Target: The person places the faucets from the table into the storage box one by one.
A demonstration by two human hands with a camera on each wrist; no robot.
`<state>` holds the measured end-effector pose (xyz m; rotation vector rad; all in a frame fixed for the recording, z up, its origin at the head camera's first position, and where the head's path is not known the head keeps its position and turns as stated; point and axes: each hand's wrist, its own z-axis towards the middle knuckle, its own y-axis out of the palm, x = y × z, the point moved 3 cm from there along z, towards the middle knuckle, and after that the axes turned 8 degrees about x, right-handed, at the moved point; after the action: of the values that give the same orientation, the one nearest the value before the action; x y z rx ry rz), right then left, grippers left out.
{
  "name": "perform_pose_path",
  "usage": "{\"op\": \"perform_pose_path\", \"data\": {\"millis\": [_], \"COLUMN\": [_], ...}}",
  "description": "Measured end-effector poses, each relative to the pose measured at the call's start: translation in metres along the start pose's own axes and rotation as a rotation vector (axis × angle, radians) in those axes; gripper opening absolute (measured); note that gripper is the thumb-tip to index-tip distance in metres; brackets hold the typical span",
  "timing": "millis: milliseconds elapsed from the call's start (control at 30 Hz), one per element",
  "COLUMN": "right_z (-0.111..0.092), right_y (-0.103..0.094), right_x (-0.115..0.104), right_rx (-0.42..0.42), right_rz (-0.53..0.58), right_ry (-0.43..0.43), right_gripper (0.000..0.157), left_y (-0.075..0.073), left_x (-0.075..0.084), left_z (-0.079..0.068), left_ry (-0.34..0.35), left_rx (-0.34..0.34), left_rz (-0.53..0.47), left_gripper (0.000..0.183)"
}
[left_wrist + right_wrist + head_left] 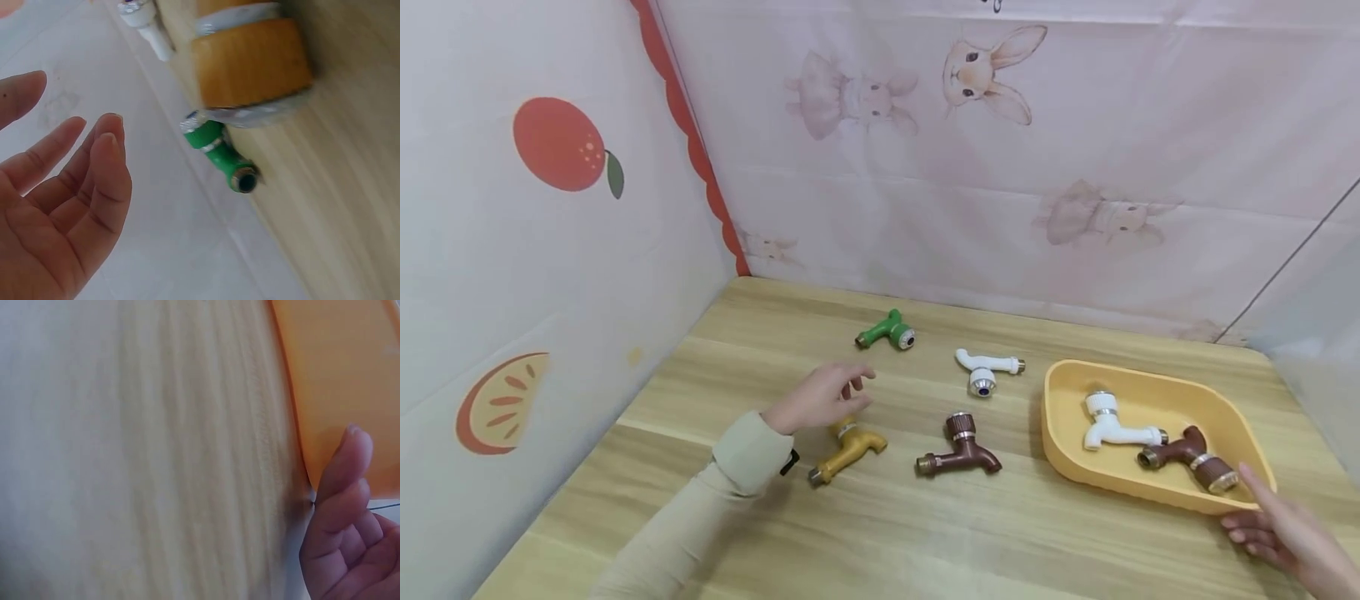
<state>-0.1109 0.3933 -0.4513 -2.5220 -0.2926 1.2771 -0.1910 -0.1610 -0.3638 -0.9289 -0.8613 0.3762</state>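
A pale sheet (865,225) printed with rabbits stands behind the wood-grain table (1000,542). The yellow tray (1108,482) sits on my right; in it are a white tap (1112,434) and, beside it, a dark brown tap (1186,450) with its ribbed knob towards my hand. My right hand (1281,529) is at the tray's near right corner, one digit over the rim and the other fingers bent outside; I cannot tell whether they pinch the wall. My left hand (820,400) hangs with loosely bent fingers, holding nothing, above the yellow tap (853,450). That tap lies on the table left of centre, its brassy threaded end nearest me and its spout pointing right; my hand hides part of its knob from above. Right of it lies a second brown tap (966,460); farther back, a second white tap (991,363) and a green tap (883,330) with a silvery-capped knob.
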Motion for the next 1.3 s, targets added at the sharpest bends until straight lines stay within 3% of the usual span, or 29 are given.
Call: {"op": "perform_pose_path", "data": {"millis": [300,900,1300], "right_z": [0.002,0.000,0.001], "right_y": [0.000,-0.001,-0.001], "right_x": [-0.005,-0.003,-0.003], "right_rx": [0.002,-0.008,0.007], "right_rz": [0.011,-0.020,-0.028], "right_ry": [0.016,0.016,0.021], "right_gripper": [0.099,0.098,0.099], "left_y": [0.003,0.008,0.010], "left_x": [-0.018,-0.034,-0.043], "left_z": [-0.011,-0.020,-0.027], "left_ry": [-0.106,-0.116,-0.224], "left_rx": [-0.075,-0.196,-0.285], "left_rz": [0.001,-0.007,-0.034], "left_gripper": [0.037,0.046,0.059]}}
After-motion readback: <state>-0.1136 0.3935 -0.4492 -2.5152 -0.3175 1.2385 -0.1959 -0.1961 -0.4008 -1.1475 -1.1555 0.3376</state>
